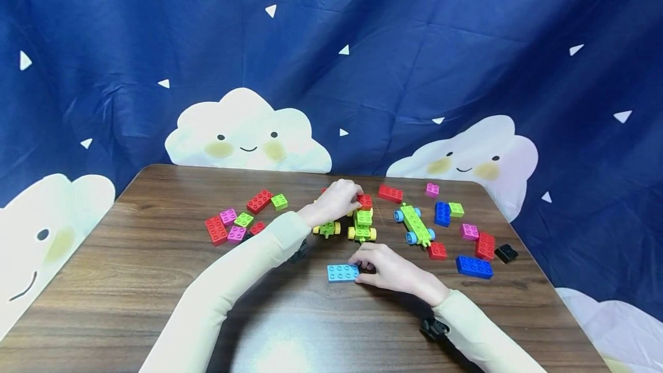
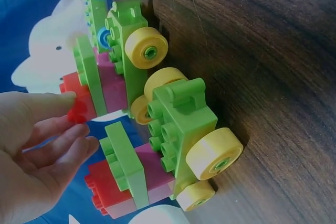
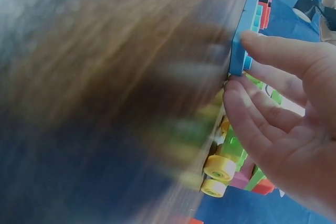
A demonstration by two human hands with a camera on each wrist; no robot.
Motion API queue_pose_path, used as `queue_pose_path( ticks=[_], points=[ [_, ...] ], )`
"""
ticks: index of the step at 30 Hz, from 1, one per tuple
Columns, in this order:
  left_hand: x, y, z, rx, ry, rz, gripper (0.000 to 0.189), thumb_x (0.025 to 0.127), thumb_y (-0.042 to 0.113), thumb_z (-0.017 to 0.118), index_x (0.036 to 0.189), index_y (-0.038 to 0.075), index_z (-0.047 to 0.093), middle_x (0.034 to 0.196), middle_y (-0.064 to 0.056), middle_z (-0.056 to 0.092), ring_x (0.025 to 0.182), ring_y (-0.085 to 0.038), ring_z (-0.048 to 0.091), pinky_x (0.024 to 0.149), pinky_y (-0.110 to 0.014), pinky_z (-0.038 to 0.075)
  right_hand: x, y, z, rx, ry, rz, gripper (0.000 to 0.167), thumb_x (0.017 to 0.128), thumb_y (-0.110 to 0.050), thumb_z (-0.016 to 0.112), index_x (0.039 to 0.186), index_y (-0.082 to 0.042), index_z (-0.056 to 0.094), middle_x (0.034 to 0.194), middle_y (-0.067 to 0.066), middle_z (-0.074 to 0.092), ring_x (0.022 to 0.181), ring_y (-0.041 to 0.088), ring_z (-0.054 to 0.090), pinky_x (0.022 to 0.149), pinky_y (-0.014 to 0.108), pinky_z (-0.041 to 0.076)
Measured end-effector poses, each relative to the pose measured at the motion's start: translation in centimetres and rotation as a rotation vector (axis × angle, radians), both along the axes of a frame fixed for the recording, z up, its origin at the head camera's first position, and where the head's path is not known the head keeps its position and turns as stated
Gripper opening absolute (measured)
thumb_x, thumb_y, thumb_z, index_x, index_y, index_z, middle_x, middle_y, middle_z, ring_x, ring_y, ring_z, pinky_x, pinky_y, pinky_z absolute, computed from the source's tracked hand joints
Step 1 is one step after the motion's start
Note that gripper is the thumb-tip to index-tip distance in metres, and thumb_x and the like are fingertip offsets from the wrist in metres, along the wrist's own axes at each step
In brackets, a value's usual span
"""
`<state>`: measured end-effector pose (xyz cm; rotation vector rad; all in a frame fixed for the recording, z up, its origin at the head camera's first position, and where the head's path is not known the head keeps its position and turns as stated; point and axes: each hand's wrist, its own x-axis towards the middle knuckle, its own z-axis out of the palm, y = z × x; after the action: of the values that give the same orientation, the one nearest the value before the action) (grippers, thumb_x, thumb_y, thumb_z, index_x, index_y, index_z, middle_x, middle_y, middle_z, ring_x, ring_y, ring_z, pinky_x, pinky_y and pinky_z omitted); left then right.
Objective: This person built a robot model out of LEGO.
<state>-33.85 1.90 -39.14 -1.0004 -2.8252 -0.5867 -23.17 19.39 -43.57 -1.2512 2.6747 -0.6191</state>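
Observation:
Two small toy cars of building bricks stand side by side, each with a green wheeled base, yellow wheels, and pink, green and red bricks stacked on it. My left hand pinches the red brick topping the right-hand car. The other car is beside it, partly hidden under my left hand in the head view. Nearer the front, my right hand holds the right end of a light blue brick between thumb and fingers. That brick lies flat, studs up, at the tabletop.
A green wheeled base with blue wheels is right of the cars. Around it lie loose bricks, including a long blue brick and a black piece. Red, pink and green bricks, among them a red brick, lie on the left.

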Motion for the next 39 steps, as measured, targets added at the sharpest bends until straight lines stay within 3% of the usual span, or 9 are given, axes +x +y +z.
queue_pose_path(
  ticks=[14,20,26,32,39],
  points=[
    [0.8,-2.7,0.9,0.090,-0.015,-0.004,0.028,0.092,0.015,0.070,0.116,0.001,0.070,0.116,-0.014,0.072,0.107,-0.026,0.069,0.093,-0.037,0.056,-0.1,-0.3,-0.3,-0.005,-0.002,-0.008,0.022,0.088,-0.021,0.075,0.107,-0.012,0.072,0.097,-0.001,0.067,0.082,0.009,0.061,0.073,0.021,0.053],
    [1.6,-5.4,2.0,0.105,-0.035,0.041,0.030,0.092,0.020,0.070,0.118,0.005,0.071,0.117,-0.011,0.073,0.102,-0.023,0.070,0.090,-0.036,0.057,-0.2,-0.3,-0.1,-0.007,-0.006,-0.009,0.023,0.087,-0.020,0.075,0.108,-0.011,0.072,0.098,0.001,0.068,0.083,0.011,0.063,0.074,0.023,0.054],
    [2.0,-9.2,2.7,0.156,-0.037,0.075,0.032,0.091,0.019,0.071,0.118,0.002,0.070,0.119,-0.013,0.073,0.110,-0.027,0.070,0.097,-0.040,0.055,-0.3,-0.5,0.1,0.006,-0.024,-0.031,0.023,0.088,-0.021,0.075,0.108,-0.011,0.072,0.097,0.002,0.068,0.083,0.011,0.061,0.074,0.025,0.055],
    [2.7,-13.2,1.7,0.140,0.009,0.078,0.028,0.088,0.016,0.074,0.112,0.001,0.072,0.111,-0.015,0.074,0.101,-0.028,0.072,0.091,-0.041,0.057,-0.3,-0.6,0.1,0.012,-0.028,-0.028,0.024,0.088,-0.022,0.075,0.109,-0.011,0.072,0.098,0.002,0.068,0.084,0.010,0.062,0.074,0.023,0.054],
    [4.1,-16.2,0.0,0.025,0.001,-0.037,0.033,0.085,0.019,0.078,0.111,-0.001,0.072,0.105,-0.015,0.075,0.097,-0.029,0.071,0.086,-0.041,0.058,-0.6,-0.7,0.1,0.004,-0.011,-0.024,0.024,0.088,-0.022,0.075,0.109,-0.011,0.072,0.098,-0.001,0.068,0.084,0.009,0.061,0.074,0.022,0.053]
  ],
)
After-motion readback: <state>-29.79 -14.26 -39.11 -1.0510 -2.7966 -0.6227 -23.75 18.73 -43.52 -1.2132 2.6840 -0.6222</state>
